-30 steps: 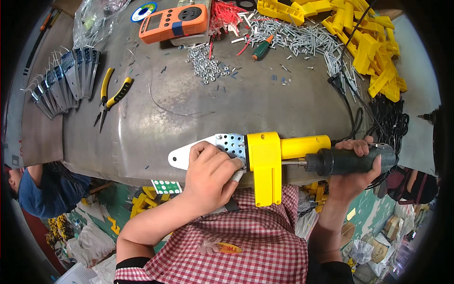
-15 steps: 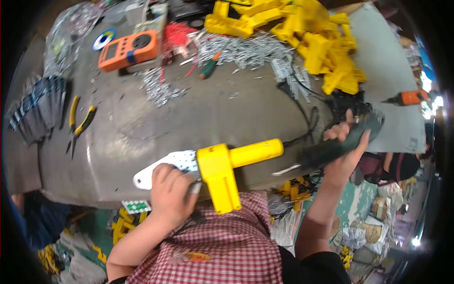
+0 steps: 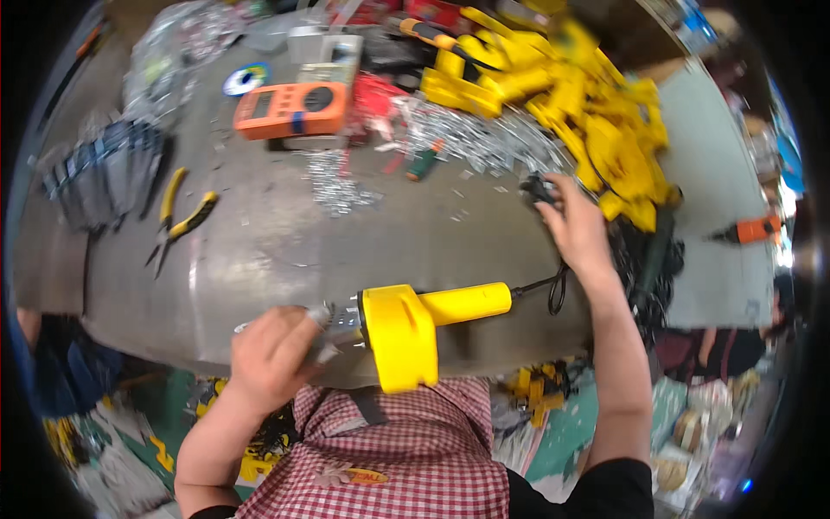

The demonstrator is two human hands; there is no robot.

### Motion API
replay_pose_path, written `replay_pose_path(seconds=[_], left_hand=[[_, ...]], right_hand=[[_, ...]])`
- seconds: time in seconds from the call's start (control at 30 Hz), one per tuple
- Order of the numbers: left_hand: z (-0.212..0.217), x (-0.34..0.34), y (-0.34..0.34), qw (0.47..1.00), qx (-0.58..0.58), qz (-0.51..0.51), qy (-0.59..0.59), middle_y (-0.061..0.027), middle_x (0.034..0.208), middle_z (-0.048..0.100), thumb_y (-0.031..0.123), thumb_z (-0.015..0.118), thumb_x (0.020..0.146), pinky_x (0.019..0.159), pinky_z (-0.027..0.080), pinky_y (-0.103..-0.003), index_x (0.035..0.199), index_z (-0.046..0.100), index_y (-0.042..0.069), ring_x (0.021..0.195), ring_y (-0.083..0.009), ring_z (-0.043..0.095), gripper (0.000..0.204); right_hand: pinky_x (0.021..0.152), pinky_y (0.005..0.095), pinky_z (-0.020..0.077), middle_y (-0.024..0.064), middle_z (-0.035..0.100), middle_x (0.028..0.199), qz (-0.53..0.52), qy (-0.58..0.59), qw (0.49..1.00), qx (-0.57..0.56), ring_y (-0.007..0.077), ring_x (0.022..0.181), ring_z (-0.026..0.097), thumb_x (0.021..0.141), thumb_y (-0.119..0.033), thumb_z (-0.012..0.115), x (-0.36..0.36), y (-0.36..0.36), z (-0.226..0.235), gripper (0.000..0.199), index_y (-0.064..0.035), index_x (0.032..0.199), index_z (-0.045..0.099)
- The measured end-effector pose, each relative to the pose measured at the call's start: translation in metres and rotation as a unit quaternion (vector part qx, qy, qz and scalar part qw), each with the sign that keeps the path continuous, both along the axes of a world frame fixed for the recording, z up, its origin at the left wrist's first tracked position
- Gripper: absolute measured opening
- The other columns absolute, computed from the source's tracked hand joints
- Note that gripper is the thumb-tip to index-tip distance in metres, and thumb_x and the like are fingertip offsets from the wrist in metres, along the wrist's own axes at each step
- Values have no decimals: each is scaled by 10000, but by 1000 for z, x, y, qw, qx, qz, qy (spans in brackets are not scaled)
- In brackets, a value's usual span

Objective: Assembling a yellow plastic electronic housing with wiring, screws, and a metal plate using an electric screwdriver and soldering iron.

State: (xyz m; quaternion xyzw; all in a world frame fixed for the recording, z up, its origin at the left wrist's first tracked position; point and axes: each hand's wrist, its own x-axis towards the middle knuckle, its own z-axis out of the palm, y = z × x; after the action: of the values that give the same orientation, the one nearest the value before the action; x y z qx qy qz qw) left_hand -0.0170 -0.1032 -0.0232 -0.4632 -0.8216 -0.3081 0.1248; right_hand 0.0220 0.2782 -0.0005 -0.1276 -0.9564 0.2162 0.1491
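Observation:
A yellow pipe welding iron (image 3: 399,333) lies at the front edge of the table, its handle pointing right and a black cord (image 3: 558,294) running out of it. My left hand (image 3: 272,356), slightly blurred, is closed around the iron's flat metal plate, covering most of it. Farther right, my right hand (image 3: 581,227) reaches over the table and pinches a black plug (image 3: 538,188) beside the pile of metal pins. The dark green electric screwdriver (image 3: 661,255) lies at the right, beyond my right forearm, among black cords.
Yellow plastic housings (image 3: 605,138) are heaped at the back right, beside loose metal pins (image 3: 475,138). An orange multimeter (image 3: 290,111), pliers (image 3: 177,216) and a stack of metal plates (image 3: 108,173) occupy the left. An orange-handled tool (image 3: 756,229) rests on the right-hand board.
My right hand has let go of the electric screwdriver and moved left and up to the black plug. The left hand has shifted slightly left and down, still at the iron's plate.

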Motion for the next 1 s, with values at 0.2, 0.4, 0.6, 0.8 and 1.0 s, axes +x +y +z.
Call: replay_pose_path(seconds=[0.2,0.4,0.6,0.8,1.0], left_hand=[[9,-39,-90,959,-21,233,-161,-154,827,599,-94,544,684,711,477,-371,1032,637,26,768,-338,598,380],[-2,-34,-101,943,-76,321,-49,-124,1096,562,-47,572,756,918,412,-352,1044,617,24,1053,-328,524,300],[-22,37,-117,923,149,290,-204,-99,978,607,-60,514,813,853,444,-290,992,595,-38,941,-196,585,198],[-53,86,-100,804,272,321,-419,-84,933,632,6,630,806,798,491,-298,1009,543,-13,887,-171,621,221],[-65,107,-87,647,397,268,-594,-91,1078,590,14,618,853,845,470,-293,1115,473,-3,935,-140,586,300]], right_hand=[[786,381,485,177,636,955,277,100,956,-10,343,917,606,810,-115,648,-100,-96,38,207,-11,987,621],[753,456,484,179,642,881,231,150,950,144,357,861,617,789,-212,641,-187,-153,31,193,-52,888,684],[753,411,499,179,661,852,275,-81,896,340,332,847,639,780,-176,666,-253,-164,44,219,-56,962,686],[738,394,486,146,666,907,310,-71,900,300,305,863,637,792,-118,658,-268,-141,45,234,-44,1014,664],[758,434,437,107,593,961,362,244,886,155,292,963,546,780,-102,637,-119,-235,23,193,-53,966,613]])
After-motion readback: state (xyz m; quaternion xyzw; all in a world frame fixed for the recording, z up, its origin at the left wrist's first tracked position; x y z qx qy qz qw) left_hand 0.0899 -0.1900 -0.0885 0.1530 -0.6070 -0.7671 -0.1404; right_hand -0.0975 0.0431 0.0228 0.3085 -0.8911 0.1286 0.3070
